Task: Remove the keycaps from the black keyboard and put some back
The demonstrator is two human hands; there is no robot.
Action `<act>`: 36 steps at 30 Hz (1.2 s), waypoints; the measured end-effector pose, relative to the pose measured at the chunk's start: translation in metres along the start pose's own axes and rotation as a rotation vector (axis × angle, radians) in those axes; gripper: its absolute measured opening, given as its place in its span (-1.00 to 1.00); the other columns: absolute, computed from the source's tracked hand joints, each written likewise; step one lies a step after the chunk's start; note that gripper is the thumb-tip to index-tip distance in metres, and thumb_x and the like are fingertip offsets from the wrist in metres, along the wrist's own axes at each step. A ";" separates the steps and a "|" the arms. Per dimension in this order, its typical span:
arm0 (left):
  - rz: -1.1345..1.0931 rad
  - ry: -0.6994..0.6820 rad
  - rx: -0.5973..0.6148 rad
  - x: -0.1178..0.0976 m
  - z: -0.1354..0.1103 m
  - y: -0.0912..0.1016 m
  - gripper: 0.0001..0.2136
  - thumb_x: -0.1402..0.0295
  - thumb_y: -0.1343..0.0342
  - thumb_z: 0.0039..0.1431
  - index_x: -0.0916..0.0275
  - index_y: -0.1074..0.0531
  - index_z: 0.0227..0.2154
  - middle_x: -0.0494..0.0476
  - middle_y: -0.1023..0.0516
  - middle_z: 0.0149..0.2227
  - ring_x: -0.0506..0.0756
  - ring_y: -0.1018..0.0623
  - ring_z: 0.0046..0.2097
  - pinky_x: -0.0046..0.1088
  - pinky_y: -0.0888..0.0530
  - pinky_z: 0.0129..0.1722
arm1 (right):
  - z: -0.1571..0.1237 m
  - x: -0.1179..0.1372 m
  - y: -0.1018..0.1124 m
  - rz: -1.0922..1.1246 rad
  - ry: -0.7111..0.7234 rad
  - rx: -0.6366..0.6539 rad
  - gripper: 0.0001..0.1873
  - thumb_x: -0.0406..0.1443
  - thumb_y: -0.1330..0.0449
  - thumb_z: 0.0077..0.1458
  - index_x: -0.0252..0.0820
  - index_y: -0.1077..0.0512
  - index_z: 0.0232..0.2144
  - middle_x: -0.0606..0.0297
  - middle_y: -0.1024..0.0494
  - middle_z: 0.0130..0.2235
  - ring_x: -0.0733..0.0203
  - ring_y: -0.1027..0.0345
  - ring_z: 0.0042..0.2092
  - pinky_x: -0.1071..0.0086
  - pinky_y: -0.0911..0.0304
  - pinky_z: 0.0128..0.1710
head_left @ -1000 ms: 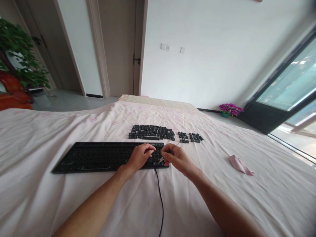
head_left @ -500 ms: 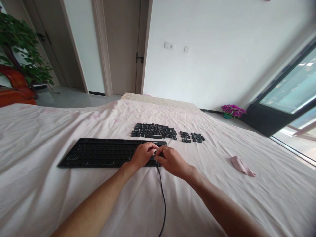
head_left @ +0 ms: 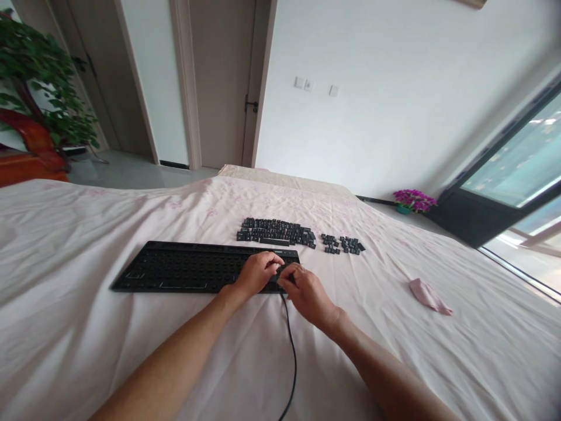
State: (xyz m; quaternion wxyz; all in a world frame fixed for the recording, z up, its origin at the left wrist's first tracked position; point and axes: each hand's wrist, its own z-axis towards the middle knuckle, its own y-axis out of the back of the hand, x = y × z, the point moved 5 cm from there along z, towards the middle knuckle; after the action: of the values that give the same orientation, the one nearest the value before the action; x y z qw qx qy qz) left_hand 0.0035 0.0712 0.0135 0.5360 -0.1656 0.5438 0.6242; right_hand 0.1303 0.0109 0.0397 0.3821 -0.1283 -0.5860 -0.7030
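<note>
A black keyboard (head_left: 188, 268) with its keycaps off lies flat on the bed, its cable (head_left: 293, 351) running from the front edge toward me. Over its right end, my left hand (head_left: 259, 272) is closed, thumb and fingers drawn together. My right hand (head_left: 307, 289) is closed in a pinch right beside it, fingertips low over the same end. Whatever either hand may hold is too small or hidden to make out. Behind the keyboard lie loose black keycaps (head_left: 276, 231) in rows, and a smaller group of keycaps (head_left: 350, 244) sits to their right.
A pink cloth (head_left: 429, 296) lies to the right on the pale, wrinkled bedsheet (head_left: 385, 351). Past the bed stand a potted plant (head_left: 48, 88), a reddish wooden chair (head_left: 33, 146), doors (head_left: 221, 82) and a pot of magenta flowers (head_left: 414, 200).
The view has shifted slightly, so the keyboard appears a little further right and higher. My right hand's fingertips have come a little lower and slightly apart from my left hand.
</note>
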 end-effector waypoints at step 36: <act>0.152 -0.100 0.132 0.000 -0.006 -0.002 -0.80 0.46 -0.05 0.06 0.21 -0.56 -0.31 0.06 -0.54 -0.32 0.05 -0.51 -0.28 -0.48 -0.38 -0.27 | 0.009 -0.013 0.001 -0.010 -0.008 -0.111 -0.74 -0.14 0.01 0.27 -0.15 -0.33 -0.38 0.34 -0.43 -0.45 0.27 -0.30 -0.41 0.42 -0.15 -0.38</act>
State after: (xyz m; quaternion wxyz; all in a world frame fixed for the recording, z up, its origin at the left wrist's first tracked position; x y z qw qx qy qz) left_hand 0.0031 0.0657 0.0109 0.5233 -0.0569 0.5673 0.6333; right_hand 0.1376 0.0244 0.0350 0.3688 -0.1491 -0.5482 -0.7357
